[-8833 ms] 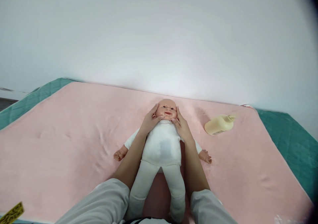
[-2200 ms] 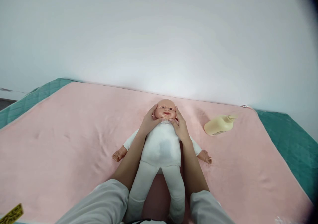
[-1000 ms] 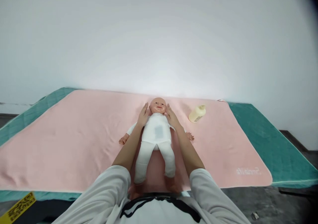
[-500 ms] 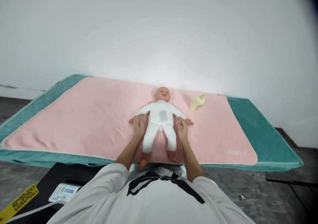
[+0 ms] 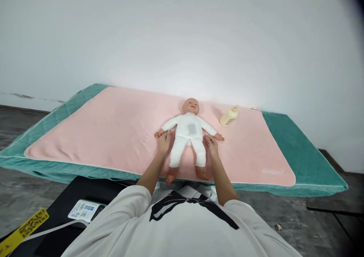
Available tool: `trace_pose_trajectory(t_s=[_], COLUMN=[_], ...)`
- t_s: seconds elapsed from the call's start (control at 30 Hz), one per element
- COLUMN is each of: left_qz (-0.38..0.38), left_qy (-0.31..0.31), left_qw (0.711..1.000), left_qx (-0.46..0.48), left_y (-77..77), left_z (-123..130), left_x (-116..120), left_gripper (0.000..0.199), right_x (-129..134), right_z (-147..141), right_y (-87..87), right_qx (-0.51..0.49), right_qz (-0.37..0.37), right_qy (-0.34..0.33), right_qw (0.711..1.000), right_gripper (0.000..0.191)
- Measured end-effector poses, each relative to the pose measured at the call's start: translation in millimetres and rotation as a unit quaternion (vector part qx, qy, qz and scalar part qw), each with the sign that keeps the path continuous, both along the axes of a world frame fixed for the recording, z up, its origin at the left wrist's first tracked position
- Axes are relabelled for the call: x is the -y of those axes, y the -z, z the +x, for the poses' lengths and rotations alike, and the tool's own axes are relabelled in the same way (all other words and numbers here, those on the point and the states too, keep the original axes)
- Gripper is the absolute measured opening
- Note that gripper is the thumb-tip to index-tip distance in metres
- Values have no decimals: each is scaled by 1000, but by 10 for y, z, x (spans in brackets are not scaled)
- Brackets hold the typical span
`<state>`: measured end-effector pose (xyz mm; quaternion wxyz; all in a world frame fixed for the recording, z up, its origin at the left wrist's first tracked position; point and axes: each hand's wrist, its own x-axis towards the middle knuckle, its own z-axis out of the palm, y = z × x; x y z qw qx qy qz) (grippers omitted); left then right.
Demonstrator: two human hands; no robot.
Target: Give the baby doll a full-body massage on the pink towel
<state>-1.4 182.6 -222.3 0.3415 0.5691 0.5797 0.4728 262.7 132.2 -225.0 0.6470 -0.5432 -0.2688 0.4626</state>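
A baby doll (image 5: 191, 130) in a white suit lies face up on a pink blanket (image 5: 113, 131), its head toward the wall and its arms spread. Close to the doll's arm on the left, my left hand (image 5: 164, 142) is closed, its fingertips near the sleeve. My right hand (image 5: 211, 144) is beside the other arm, its fingers curled together near the cuff. What either hand grips, if anything, is too small to make out. A pale yellow pump bottle (image 5: 229, 116) lies on its side to the right of the doll's head.
The blanket covers much of a green padded mat (image 5: 301, 154) against a white wall (image 5: 182, 37). At the lower left, a black surface (image 5: 85, 190) bears a white labelled device (image 5: 85, 210) with a cable. A yellow tag (image 5: 24, 230) is nearby.
The view has shifted slightly, so the doll and bottle appear a little further right. Both hands stay beside the doll's arms, with the fingers slightly repositioned.
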Motion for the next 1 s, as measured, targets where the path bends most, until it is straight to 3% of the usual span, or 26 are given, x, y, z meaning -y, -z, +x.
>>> trace_pose_trajectory(t_s=[0.2,0.3,0.47,0.57,0.67,1.0], left_qz=[-1,-4,-42,-93,-121,-165], left_qy=[1,19,17,-14,-29,-106], left_qw=[997,998,994,971,955,882], left_qx=[-71,-56,97,220,270,428], left_y=[-60,-88,-109,-119,-148,-174], left_z=[11,12,-24,-60,-97,-210], left_x=[4,-11,-71,-124,-175,-433], left_gripper=[42,39,27,23,19,11], right_x=[-66,-102,-140,-147,-150,-217], right_z=[83,156,278,328,355,430], right_y=[-61,-86,-116,-139,-179,-242], right_qx=[-145,-202,-269,-292,-303,-194], right_qz=[-64,-85,-107,-114,-116,-141], right_qy=[-5,-12,-23,-29,-35,37], right_qw=[987,976,957,949,945,970], right_gripper=[9,15,22,23,25,11])
